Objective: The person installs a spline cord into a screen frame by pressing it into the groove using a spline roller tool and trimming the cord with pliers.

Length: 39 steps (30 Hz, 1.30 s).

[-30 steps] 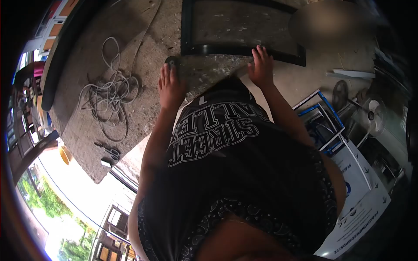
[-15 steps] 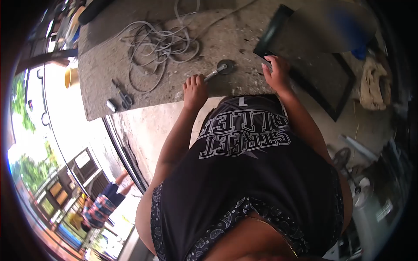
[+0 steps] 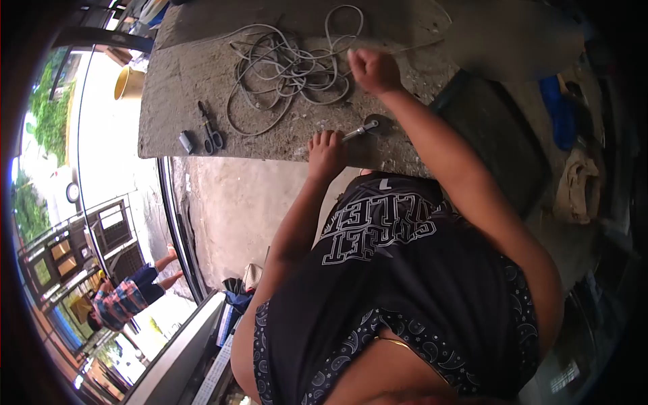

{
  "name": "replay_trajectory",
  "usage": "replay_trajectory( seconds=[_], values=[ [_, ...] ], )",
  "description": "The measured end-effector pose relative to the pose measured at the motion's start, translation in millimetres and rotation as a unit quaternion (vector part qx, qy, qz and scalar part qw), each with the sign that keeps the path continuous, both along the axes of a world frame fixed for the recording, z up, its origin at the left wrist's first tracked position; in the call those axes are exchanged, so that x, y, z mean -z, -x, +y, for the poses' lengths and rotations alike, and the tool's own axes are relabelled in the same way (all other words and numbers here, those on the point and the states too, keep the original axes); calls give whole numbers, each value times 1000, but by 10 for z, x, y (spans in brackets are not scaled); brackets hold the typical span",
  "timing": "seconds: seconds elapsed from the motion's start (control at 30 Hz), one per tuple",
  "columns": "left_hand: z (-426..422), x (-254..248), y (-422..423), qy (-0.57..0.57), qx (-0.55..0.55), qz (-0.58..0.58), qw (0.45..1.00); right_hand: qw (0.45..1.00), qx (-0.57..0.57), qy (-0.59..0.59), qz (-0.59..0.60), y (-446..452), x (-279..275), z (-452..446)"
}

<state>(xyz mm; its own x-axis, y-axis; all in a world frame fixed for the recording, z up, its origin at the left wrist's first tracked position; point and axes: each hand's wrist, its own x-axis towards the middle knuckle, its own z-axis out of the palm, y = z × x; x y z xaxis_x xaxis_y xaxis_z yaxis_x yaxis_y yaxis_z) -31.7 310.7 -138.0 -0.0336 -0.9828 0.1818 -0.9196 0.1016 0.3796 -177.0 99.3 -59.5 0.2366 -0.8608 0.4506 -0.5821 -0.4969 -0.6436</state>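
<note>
My left hand is at the near table edge, its fingers curled over the handle of a small wheel roller. The roller's metal fork and dark disc point away to the right. My right hand is over the table with its fingers closed, beside the tangled grey cord. Whatever lies between those fingers, if anything, is hidden. Under my right forearm leans a dark framed panel, partly covered by the arm.
On the worn table, scissors lie next to a small grey cylinder. A blue object and a beige cloth are at the right. Another person is in the background at the lower left.
My right hand has left the framed panel's edge and moved away from me and left, towards the cord, its fingers closing. The left hand stays on the roller. The view has shifted.
</note>
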Motion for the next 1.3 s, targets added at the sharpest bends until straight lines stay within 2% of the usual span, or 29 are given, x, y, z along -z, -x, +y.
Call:
replay_trajectory(
  seconds=[0.03, 0.07, 0.17, 0.2, 0.3, 0.33, 0.37, 0.43, 0.5, 0.53, 0.6, 0.67, 0.7, 0.73, 0.83, 0.87, 0.93, 0.97, 1.03, 1.1, 1.17, 1.2, 1.27, 1.3],
  values=[
    [12, 14, 2, -2, -5, -1, 1000, 999, 40, -21, -13, -88, -45, -77],
    [12, 0, 6, -9, -8, 18, 1000, 986, 62, -138, 64, -149, -123, -238],
    [12, -34, -1, -17, -9, 24, 1000, 996, 3, 3, 93, -323, 264, -702],
    [18, -42, -9, -29, -10, 20, 999, 971, -49, -2, 233, -307, 295, -735],
    [14, -6, -14, -18, -12, 39, 999, 931, -13, -124, 343, -267, 390, -621],
    [23, 5, -9, -13, -12, 42, 999, 948, 5, -123, 294, -214, 496, -618],
    [36, 20, -12, -9, -12, 44, 999, 941, 18, -185, 281, -171, 357, -491],
    [-15, 6, -11, -5, -14, 44, 999, 975, 41, -94, 199, -43, 968, -303],
    [24, 10, -6, -16, -22, 37, 999, 918, -36, -153, 363, 112, 525, 29],
    [27, 17, -14, -58, -22, 52, 997, 916, -69, -130, 372, 149, 556, 157],
    [38, -78, 42, -22, -70, 98, 993, 910, -131, -78, 385, 168, 583, 345],
    [16, -231, 96, 33, -97, 116, 988, 913, -184, -159, 327, 152, 384, 696],
    [-6, -327, 132, 68, -101, 113, 986, 906, -195, -243, 288, 114, 197, 841],
    [-18, -375, 161, 102, -105, 110, 983, 911, -207, -252, 252, 112, 103, 969],
    [-134, -330, 49, 43, 13, 55, 997, 905, -264, -242, 230, 171, -110, 1220],
    [-160, -488, 45, 33, 37, 50, 998, 903, -243, -264, 238, 220, -321, 1261],
    [-232, -280, -179, 77, -16, 118, 990, 902, -235, -264, 249, 421, -554, 1232],
    [-285, -149, -338, 98, -43, 152, 983, 901, -232, -264, 254, 554, -662, 1210],
    [-365, 29, -720, 220, -140, 171, 950, 896, -220, -275, 269, 853, -911, 1151],
    [-384, 257, -1184, 125, -310, 370, 867, 907, -185, -284, 251, 1177, -1193, 1157],
    [-345, 174, -1457, 76, -329, 339, 878, 930, -176, -284, 156, 1501, -1257, 1158],
    [-338, 132, -1522, 52, -336, 322, 884, 925, -175, -300, 156, 1661, -1295, 1138],
    [-364, 104, -1527, 38, -330, 485, 809, 915, -166, -334, 155, 1971, -1354, 1093],
    [-367, -39, -1413, 26, -323, 561, 762, 912, -148, -369, 96, 2112, -1363, 1110]
  ],
)
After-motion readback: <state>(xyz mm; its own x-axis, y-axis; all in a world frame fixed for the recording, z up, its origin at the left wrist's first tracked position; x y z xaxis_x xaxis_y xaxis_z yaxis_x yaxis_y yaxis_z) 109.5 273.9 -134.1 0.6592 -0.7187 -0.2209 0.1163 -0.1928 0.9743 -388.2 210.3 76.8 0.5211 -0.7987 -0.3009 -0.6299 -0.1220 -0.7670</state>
